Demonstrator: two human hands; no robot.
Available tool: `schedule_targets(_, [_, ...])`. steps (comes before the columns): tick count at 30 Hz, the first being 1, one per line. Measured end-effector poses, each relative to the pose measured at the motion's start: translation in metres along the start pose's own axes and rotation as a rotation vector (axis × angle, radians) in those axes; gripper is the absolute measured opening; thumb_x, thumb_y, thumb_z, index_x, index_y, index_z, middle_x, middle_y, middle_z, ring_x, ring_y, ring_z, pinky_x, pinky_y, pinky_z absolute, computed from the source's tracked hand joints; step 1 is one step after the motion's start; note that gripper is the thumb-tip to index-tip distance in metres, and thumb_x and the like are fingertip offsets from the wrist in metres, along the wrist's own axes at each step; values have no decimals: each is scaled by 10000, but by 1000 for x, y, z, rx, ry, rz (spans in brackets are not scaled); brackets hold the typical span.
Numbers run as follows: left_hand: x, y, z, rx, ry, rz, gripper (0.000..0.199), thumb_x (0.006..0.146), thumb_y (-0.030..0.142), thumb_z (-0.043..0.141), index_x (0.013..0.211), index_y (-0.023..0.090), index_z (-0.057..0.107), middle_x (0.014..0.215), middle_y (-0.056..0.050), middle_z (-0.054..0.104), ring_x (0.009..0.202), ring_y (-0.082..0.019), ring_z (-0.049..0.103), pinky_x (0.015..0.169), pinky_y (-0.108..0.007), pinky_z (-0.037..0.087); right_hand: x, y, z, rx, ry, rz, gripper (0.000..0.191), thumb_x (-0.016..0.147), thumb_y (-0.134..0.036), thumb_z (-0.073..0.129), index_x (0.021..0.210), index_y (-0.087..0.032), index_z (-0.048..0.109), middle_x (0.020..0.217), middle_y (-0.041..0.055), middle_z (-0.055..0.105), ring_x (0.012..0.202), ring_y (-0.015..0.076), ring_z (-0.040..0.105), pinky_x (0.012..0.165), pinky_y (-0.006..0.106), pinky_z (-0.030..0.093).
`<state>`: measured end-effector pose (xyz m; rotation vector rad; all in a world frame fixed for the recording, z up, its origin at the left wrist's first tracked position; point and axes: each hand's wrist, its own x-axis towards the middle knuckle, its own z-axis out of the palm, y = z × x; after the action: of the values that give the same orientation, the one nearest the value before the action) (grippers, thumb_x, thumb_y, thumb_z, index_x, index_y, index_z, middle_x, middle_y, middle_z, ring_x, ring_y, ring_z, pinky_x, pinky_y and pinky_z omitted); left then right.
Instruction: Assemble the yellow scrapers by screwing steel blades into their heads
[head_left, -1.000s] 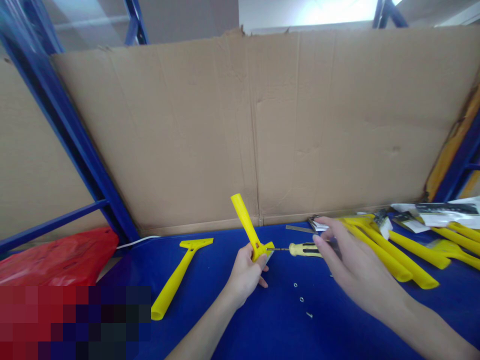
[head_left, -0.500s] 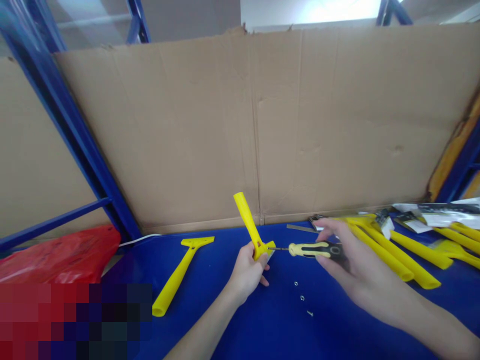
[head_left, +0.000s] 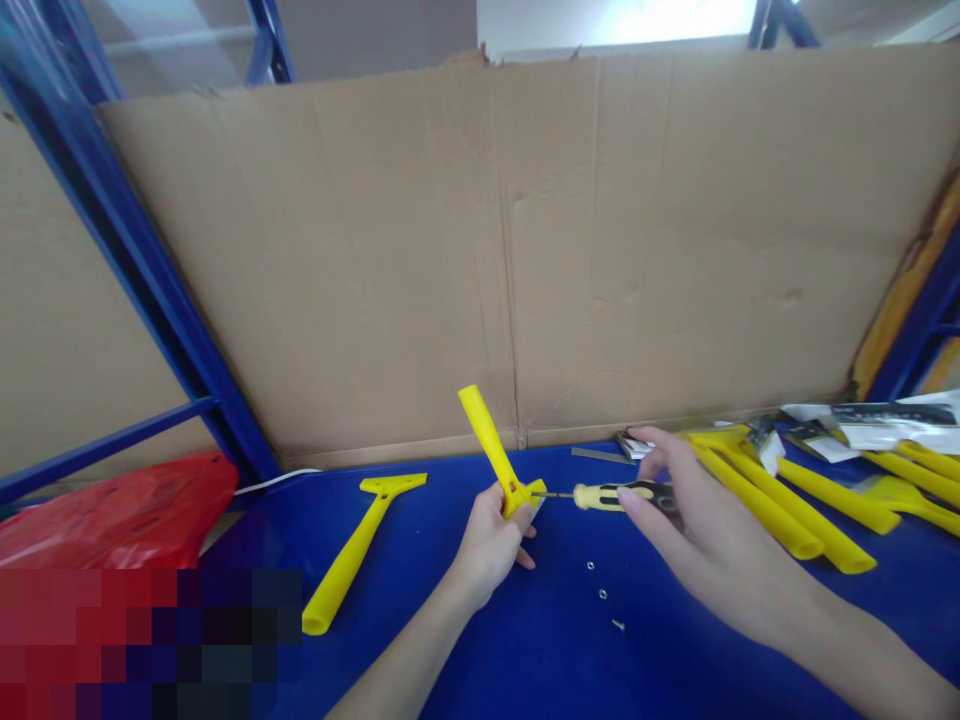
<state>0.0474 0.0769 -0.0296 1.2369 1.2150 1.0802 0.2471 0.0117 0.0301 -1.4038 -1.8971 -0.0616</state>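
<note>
My left hand [head_left: 491,545] is closed round the head of a yellow plastic scraper [head_left: 487,437], whose handle tilts up and to the left. A blade edge shows below its head. In my right hand [head_left: 697,515] is a screwdriver [head_left: 600,497] with a cream and black handle, held level by thumb and fingers. Its shaft points left and the tip meets the scraper's head; the screw itself is too small to make out. On the blue table below lie two small nuts [head_left: 603,594] and a screw [head_left: 618,625].
Another yellow scraper [head_left: 352,560] lies to the left. Several yellow scrapers [head_left: 817,510] and packaged blades [head_left: 892,428] are heaped at the right. A thin metal strip [head_left: 602,455] lies at the back, before a cardboard wall [head_left: 375,270]. A red bag [head_left: 135,510] sits far left.
My right thumb and fingers have shifted on the screwdriver's handle. The tip stays at the scraper's head, and the view has moved slightly.
</note>
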Motion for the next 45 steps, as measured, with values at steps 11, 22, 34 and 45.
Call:
schedule_targets(11, [-1,2,0,37,-5,8,200,745,181,640,912,126,545,749,-22,515,636,-129,544,311,-150,429,-1,-3,-2,39,-28,-36,452,890,-373,411,1300,-208,316,1069,100,605,891,234,646,731,354,526])
schedule_targets(22, [-2,3,0,51,2,0,220,730,212,660,899,128,546,767,-33,531,646,-138,553,316,-156,423,0,4,0,-47,1,-70,456,875,-366,442,1293,-208,351,1140,124,597,995,266,626,754,379,535])
schedule_targets(34, [-2,3,-2,78,-12,26,180,769,161,602,935,114,548,773,-32,526,651,-137,563,310,-154,429,3,-5,2,-122,-54,34,314,930,-371,305,1005,-197,556,795,71,698,729,262,684,641,396,531])
schedule_targets(45, [-1,2,-1,108,-26,44,136,792,105,531,928,109,544,745,-18,504,642,-129,553,304,-149,434,2,-3,-2,-29,9,-223,120,879,-226,434,974,-225,506,934,64,587,816,190,620,698,309,509])
